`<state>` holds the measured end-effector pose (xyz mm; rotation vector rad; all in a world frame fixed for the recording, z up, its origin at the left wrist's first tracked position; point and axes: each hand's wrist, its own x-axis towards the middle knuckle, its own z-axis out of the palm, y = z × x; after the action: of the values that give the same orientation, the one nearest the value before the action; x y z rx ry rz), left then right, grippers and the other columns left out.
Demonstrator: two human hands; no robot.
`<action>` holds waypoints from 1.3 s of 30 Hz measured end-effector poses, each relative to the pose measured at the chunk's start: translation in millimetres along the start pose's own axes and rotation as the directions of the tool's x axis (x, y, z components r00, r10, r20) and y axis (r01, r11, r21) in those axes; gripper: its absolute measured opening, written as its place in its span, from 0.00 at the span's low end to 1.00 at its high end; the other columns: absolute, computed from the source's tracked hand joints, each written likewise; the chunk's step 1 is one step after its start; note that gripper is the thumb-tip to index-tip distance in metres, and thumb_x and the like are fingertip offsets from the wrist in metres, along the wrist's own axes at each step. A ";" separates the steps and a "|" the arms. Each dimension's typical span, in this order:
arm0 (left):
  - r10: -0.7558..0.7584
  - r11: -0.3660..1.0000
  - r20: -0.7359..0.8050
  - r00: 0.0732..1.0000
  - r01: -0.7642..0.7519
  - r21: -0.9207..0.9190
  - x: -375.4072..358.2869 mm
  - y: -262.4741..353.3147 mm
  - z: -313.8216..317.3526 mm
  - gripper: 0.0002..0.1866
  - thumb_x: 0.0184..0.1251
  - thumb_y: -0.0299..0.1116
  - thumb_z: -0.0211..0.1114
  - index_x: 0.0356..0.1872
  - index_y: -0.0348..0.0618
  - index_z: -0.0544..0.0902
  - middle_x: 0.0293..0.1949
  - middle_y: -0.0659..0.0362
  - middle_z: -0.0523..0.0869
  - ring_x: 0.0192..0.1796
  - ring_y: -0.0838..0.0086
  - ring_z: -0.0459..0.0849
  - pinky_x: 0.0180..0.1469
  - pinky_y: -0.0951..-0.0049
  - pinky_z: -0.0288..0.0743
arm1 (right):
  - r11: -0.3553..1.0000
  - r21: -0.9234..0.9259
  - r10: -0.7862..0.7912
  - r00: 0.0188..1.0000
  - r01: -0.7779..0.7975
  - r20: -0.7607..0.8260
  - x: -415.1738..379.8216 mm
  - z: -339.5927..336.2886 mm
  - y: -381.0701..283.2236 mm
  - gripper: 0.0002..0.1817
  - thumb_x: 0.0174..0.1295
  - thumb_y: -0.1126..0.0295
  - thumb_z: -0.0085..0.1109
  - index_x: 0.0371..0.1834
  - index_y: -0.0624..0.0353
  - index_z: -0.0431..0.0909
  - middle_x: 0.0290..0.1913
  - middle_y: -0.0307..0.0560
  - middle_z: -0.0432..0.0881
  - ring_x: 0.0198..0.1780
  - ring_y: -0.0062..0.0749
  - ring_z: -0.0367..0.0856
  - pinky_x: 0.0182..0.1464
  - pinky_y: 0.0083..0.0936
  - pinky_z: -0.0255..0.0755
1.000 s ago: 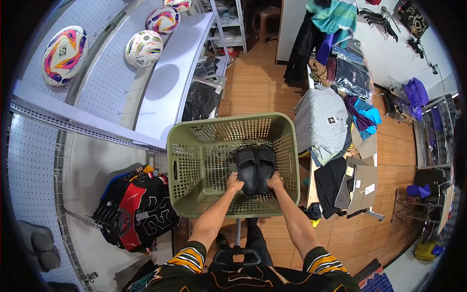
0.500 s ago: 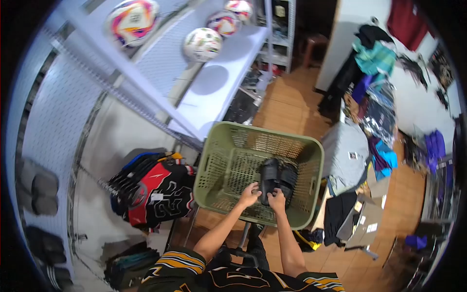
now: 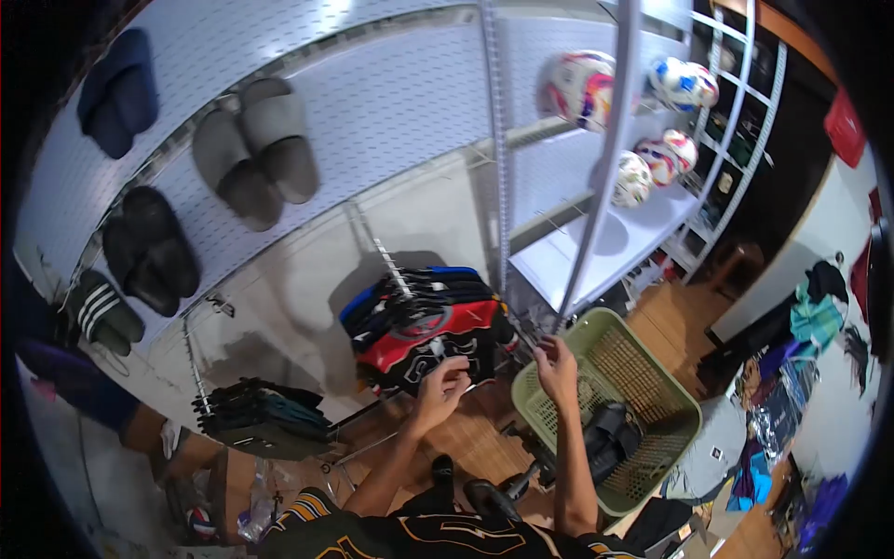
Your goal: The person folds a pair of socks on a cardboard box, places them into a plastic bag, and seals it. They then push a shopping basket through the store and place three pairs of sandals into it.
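Note:
My left hand [image 3: 441,388] is raised in front of the hanging jerseys [image 3: 424,321]. Its fingers are loosely bent and apart, with nothing in them. Over the left rim of the green plastic basket [image 3: 694,410] hovers my right hand [image 3: 558,368], fingers loosely apart and empty. Inside the basket lies a pair of black slide sandals [image 3: 610,440], partly covered by my right forearm. Grey slides [image 3: 247,154] and black slides [image 3: 154,252] rest on the wall rack to the upper left.
A metal shelf [image 3: 596,247] with several footballs stands beyond the basket, its upright close to my right hand. Dark clothes [image 3: 261,419] hang at the lower left. To the right are piled clothes [image 3: 778,391] and a grey cloth [image 3: 712,452].
Both hands have left the black slides, which stay in the basket, and are lifted. The view has swung left, bringing the slide rack into sight and shifting the basket rightward.

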<state>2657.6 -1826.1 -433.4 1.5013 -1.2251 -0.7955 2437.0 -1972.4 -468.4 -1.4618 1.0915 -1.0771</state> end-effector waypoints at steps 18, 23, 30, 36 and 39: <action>0.467 0.876 -0.603 0.646 -0.430 0.218 78.0 173.2 -355.4 0.38 0.70 0.27 0.74 0.77 0.36 0.64 0.76 0.44 0.70 0.75 0.58 0.73 0.67 0.60 0.80 | 0.893 0.421 -0.347 0.835 0.157 0.426 124.5 281.4 -347.1 0.43 0.65 0.71 0.68 0.84 0.57 0.58 0.79 0.58 0.69 0.71 0.44 0.78 0.68 0.44 0.75; 0.454 0.890 -0.592 0.665 -0.363 0.275 128.0 164.6 -378.2 0.45 0.67 0.31 0.76 0.80 0.32 0.59 0.76 0.38 0.69 0.76 0.51 0.73 0.68 0.54 0.81 | 0.887 0.460 -0.202 0.876 -0.025 0.438 150.6 319.2 -363.0 0.49 0.61 0.74 0.66 0.87 0.54 0.53 0.83 0.53 0.64 0.81 0.47 0.64 0.74 0.61 0.64; 0.463 0.884 -0.549 0.695 -0.403 0.236 117.0 179.6 -359.7 0.46 0.64 0.23 0.76 0.79 0.26 0.59 0.76 0.41 0.68 0.74 0.55 0.74 0.65 0.58 0.84 | 0.916 0.368 -0.299 0.881 0.157 0.368 116.0 300.9 -380.9 0.49 0.60 0.75 0.69 0.87 0.51 0.56 0.80 0.51 0.67 0.70 0.43 0.77 0.69 0.46 0.73; 0.532 0.842 -0.538 0.654 -0.478 0.252 86.5 202.7 -323.1 0.44 0.64 0.20 0.73 0.80 0.29 0.60 0.75 0.43 0.69 0.72 0.57 0.77 0.65 0.59 0.85 | 0.852 0.403 -0.441 0.874 0.336 0.204 97.4 264.9 -381.1 0.46 0.56 0.79 0.72 0.81 0.57 0.64 0.74 0.61 0.73 0.62 0.45 0.85 0.56 0.35 0.81; 0.545 0.830 -0.548 0.634 -0.501 0.246 69.3 211.8 -291.8 0.39 0.67 0.19 0.71 0.78 0.32 0.63 0.74 0.45 0.70 0.72 0.57 0.77 0.64 0.60 0.84 | 0.829 0.295 -0.516 0.853 0.476 0.073 87.3 239.7 -373.6 0.40 0.58 0.75 0.74 0.77 0.56 0.69 0.65 0.56 0.79 0.54 0.41 0.87 0.49 0.34 0.84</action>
<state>2879.7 -1805.9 -141.7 1.1996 -1.1017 0.1369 2727.8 -1968.1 -122.0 -1.6154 0.4314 -1.3877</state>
